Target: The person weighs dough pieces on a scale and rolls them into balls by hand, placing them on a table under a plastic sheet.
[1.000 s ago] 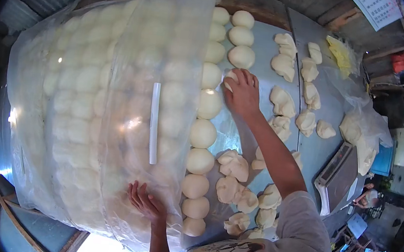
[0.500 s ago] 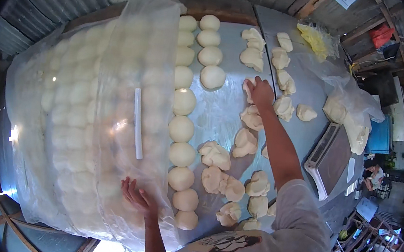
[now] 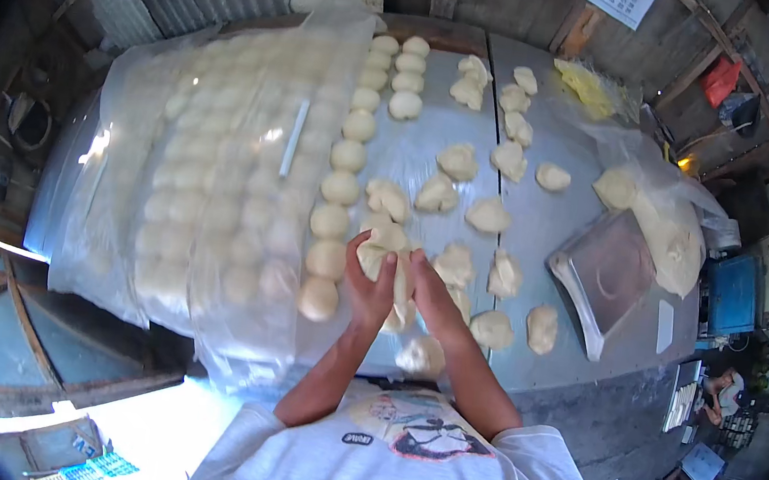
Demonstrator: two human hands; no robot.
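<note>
Both my hands are together over the metal table (image 3: 458, 135), around a pale piece of dough (image 3: 371, 257). The fingers of my left hand (image 3: 368, 286) curl about its left side, thumb upright against it. My right hand (image 3: 429, 292) presses on the right side of the dough, its fingertips partly hidden. Just beyond them lies a rough dough lump (image 3: 388, 199). To the left runs a column of smooth round dough balls (image 3: 340, 188). More uneven lumps, such as one by the table seam (image 3: 489, 215), are scattered to the right.
A clear plastic sheet (image 3: 213, 249) covers many rows of dough balls at left, with a white stick (image 3: 293, 140) on it. At right are a scale (image 3: 603, 274) and a big dough mass (image 3: 673, 249) partly under plastic. A person (image 3: 724, 392) is far off right.
My right hand has come back from the far lumps and my left hand has left the plastic sheet. Both now meet on dough. The view has shifted.
</note>
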